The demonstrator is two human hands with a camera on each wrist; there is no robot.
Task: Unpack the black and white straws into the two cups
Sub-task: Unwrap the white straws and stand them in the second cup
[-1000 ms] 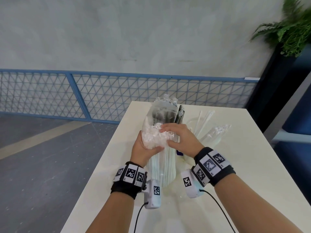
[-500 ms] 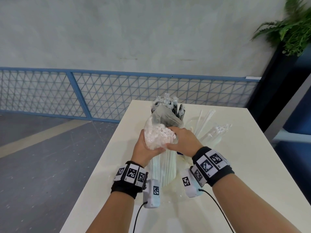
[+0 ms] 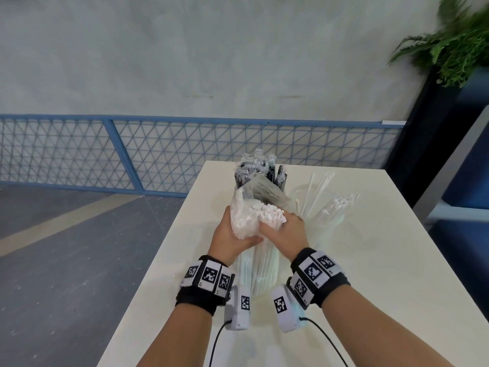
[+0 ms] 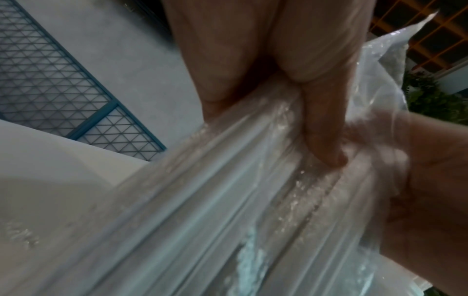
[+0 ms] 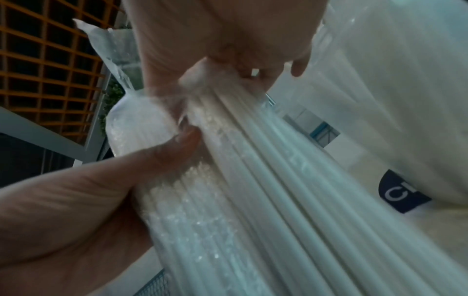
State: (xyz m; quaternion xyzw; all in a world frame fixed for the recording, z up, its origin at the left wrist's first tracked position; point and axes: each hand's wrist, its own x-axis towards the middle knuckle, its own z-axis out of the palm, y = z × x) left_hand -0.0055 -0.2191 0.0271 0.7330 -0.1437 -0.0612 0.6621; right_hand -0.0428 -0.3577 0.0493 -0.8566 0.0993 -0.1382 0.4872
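We hold the bag (image 3: 258, 263) of white straws (image 3: 262, 217) upright over the middle of the table (image 3: 370, 274), nearer its left edge. Our left hand (image 3: 232, 234) is curled round the bag just under the straw tops, thumb pressed into the film. Our right hand (image 3: 285, 231) closes on a bunch of straws at the open mouth, fingers pinching them where the loose film flaps up behind.

The straws look light and stiff along their length but easy to kink, and each seems wrapped, so they probably slide against one another. The film is thin, slick and crinkly. We judge a whole-hand grip near the tops, taking a modest bunch, safer than pinching a few; the left hand should clamp the bag low enough that it stays behind.

The black straws (image 3: 275, 176) already stand in a cup behind the bag, and a clear cup (image 3: 330, 221) toward the right edge holds some white ones.
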